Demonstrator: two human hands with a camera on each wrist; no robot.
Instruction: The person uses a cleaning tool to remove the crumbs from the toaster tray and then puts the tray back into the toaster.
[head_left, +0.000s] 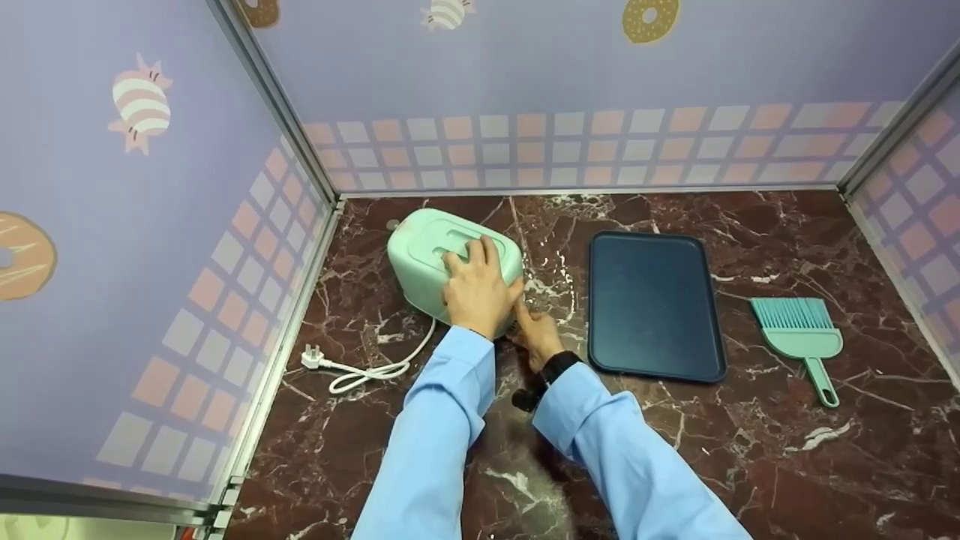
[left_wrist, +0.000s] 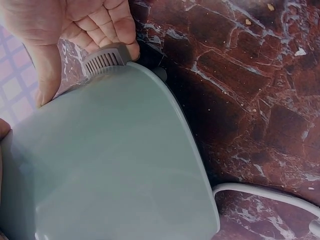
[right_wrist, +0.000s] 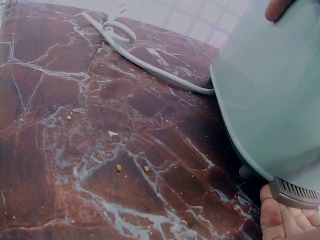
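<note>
A mint-green toaster stands at an angle on the marbled table, with its two slots facing up. My left hand grips it from above, fingers bent at the slots and thumb at the right end. Low at that end, my right hand holds on with its fingers curled under a grey ribbed piece. Its thumb presses the toaster's side in the left wrist view. The right wrist view catches only the fingers under that piece. Much of the toaster's near end is hidden by the hands.
The white cord loops on the table, its plug lying near the left wall. Right of the toaster lies a dark blue tray, then a green brush. Small crumbs are scattered on the marbled surface.
</note>
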